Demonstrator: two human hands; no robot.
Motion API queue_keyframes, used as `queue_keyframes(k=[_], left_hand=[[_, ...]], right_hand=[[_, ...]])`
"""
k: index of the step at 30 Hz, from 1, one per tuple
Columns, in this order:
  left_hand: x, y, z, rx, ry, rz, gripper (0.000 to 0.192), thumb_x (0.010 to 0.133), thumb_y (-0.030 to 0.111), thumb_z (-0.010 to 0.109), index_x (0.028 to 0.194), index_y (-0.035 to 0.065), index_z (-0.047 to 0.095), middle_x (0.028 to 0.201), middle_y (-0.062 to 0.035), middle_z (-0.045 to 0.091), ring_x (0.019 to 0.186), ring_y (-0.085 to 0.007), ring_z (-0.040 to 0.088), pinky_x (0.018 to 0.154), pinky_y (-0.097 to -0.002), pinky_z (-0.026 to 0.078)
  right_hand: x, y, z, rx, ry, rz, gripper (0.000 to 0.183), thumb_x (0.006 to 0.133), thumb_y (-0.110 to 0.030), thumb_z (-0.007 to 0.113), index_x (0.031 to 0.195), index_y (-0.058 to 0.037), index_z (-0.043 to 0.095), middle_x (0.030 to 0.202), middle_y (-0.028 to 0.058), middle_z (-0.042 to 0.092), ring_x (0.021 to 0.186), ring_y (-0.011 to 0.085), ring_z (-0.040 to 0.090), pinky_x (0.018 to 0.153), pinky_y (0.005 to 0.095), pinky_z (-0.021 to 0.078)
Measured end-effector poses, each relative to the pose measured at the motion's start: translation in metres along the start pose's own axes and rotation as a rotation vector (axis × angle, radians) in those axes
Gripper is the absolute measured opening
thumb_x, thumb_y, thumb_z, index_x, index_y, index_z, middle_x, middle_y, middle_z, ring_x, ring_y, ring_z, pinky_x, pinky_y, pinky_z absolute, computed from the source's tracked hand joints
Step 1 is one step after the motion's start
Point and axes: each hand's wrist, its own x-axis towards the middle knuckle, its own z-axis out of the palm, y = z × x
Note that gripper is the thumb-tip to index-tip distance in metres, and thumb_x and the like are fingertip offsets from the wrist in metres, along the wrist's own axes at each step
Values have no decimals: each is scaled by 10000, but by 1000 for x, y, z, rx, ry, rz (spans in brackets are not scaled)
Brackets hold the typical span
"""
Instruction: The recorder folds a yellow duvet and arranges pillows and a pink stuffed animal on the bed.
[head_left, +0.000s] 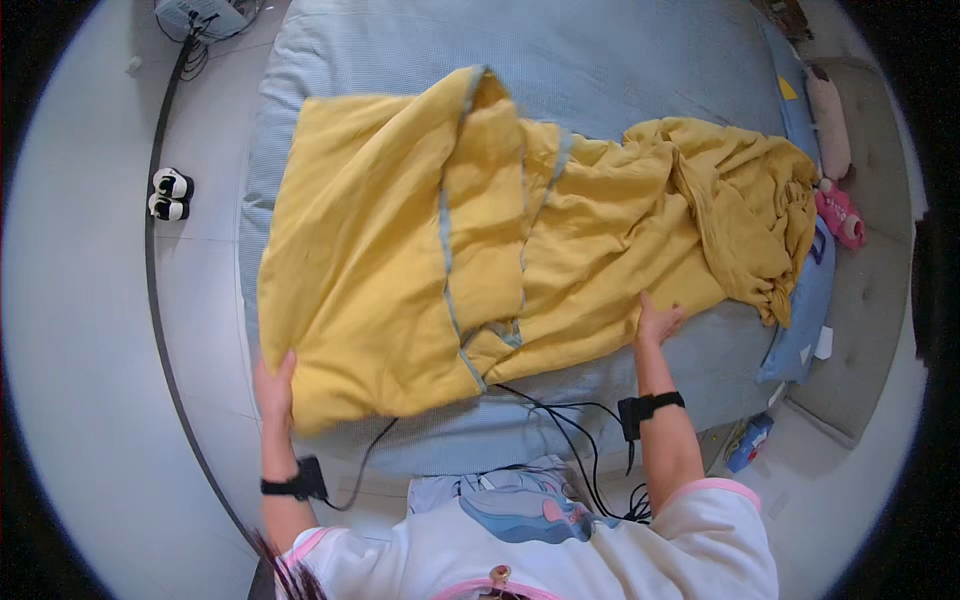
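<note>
A yellow blanket with grey-blue edging (360, 247) lies across the bed, partly folded at the left and bunched up at the right. My left hand (275, 386) grips its lower left corner, with the thumb on top and the other fingers hidden beneath. Farther right, my right hand (658, 321) is at the blanket's near edge, its thumb and a fingertip over the cloth; whether it grips the cloth is unclear. Underneath is a light blue bed sheet (592, 67). Black straps with small boxes sit on both my forearms.
Black cables (577, 427) run from the bed's near edge towards my body. At the right stand blue pillows (806, 300), a pink plush toy (840, 214) and a grey padded headboard (874, 277). Black-and-white shoes (171, 193) are on the floor at the left.
</note>
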Motion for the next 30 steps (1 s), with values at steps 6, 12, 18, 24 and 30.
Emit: queue_keyframes(k=[6,12,18,24,30], left_hand=[[-34,-85,-30,-137,-47,-157,321,734,106,550,1018,-6,454,941,-75,529,802,-136,508,693,-253,405],[-28,-96,-35,-107,-151,-159,336,709,140,595,972,-17,460,900,-79,538,786,-125,501,695,-235,398],[-52,-103,-27,-305,-135,-135,422,680,134,610,1024,-20,420,931,-92,523,810,-139,495,720,-252,394],[-71,-73,-31,-103,21,126,398,681,102,590,1009,-22,402,919,-108,507,832,-173,482,743,-283,382],[-43,-65,-65,-154,128,133,374,687,114,586,983,-17,397,861,-107,503,796,-173,486,710,-282,388]], right_hand=[[-118,-115,-18,393,-283,-1067,631,611,-228,665,1092,28,346,1107,169,386,1030,286,363,876,354,275],[-264,-255,37,438,-470,-1761,547,621,-301,638,1038,-13,434,1019,173,469,961,295,434,838,357,325],[-338,-301,102,-336,-730,-1827,550,619,-334,625,1035,-20,450,1045,159,476,966,282,452,834,334,336],[-361,-275,85,-540,-616,-1823,362,649,-240,580,987,-128,517,904,128,556,896,252,508,857,462,240],[-416,-337,68,-184,-438,-2108,282,663,-140,547,945,-122,529,825,113,540,836,252,503,811,482,250]])
